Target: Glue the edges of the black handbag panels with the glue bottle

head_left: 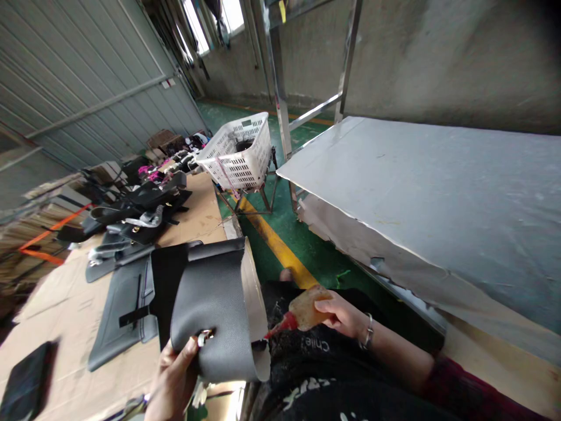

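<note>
Your left hand (173,374) grips the lower edge of a curved dark grey leather panel (210,310), thumb pressed just beside the small metal clasp (204,335) set into it, so the panel stands bowed upward off the near edge of the bench (65,327) with its pale lining (254,298) showing on the right side. Your right hand (339,316) is closed around a brownish glue bottle (307,310), tilted so its red nozzle (280,325) points left and down toward the panel's lining edge, close to it; whether the tip touches cannot be told. A bracelet (369,332) sits on that wrist. On the cardboard-covered bench, flat grey leather pieces (123,316) lie just left of the held panel, and further back black bag parts (140,213) are heaped. A white plastic basket (239,152) stands on a stand beyond the bench end. To the right, a grey-topped table (438,187) runs along the wall, across the green floor (307,245) with its yellow stripe.
</note>
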`<state>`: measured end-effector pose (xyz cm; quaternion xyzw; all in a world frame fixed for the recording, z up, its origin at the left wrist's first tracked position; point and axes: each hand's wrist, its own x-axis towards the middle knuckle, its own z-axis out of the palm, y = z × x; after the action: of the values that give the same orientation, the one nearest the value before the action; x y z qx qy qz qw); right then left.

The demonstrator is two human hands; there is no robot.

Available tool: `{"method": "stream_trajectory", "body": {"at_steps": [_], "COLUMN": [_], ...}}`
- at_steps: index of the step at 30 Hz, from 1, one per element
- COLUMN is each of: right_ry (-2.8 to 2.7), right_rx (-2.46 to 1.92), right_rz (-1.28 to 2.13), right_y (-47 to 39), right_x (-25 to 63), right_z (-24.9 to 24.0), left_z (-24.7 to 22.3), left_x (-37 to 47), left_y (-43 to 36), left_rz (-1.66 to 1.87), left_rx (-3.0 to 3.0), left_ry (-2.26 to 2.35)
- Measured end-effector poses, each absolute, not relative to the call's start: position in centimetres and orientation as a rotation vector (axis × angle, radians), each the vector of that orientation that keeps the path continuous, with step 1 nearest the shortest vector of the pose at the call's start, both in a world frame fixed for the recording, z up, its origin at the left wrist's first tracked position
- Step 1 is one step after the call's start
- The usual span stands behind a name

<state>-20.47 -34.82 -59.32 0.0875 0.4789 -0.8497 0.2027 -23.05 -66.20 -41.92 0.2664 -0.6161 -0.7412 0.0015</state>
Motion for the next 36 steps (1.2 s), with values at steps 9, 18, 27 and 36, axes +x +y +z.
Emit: {"method": "stream_trajectory", "body": {"at_steps": [9, 18, 27, 36], "right_ry": [1.248, 1.265, 1.226, 0.984], "right_rx": [0.530, 0.523, 0.461, 0.422], "right_rz": [-2.646, -2.654, -2.571, -2.577], "right_y": [-34.1, -34.3, -34.7, -34.1], "right_x": [-20.9, -21.3, -22.8, -19.6], "right_z": [-59.0, -58.4, -57.7, -59.3], "left_z": [-43.1, -42.7, -42.0, -42.4], "left_x": [-23.0, -22.9, -22.4, -23.5], "left_y": [-67.6, -66.6, -65.3, -66.4], "left_rz": [-2.338, -2.308, -2.239, -2.304], "left_rx": [0.832, 0.819, 0.776, 0.817], "left_ry": [-1.975, -1.995, -1.994, -1.978]}}
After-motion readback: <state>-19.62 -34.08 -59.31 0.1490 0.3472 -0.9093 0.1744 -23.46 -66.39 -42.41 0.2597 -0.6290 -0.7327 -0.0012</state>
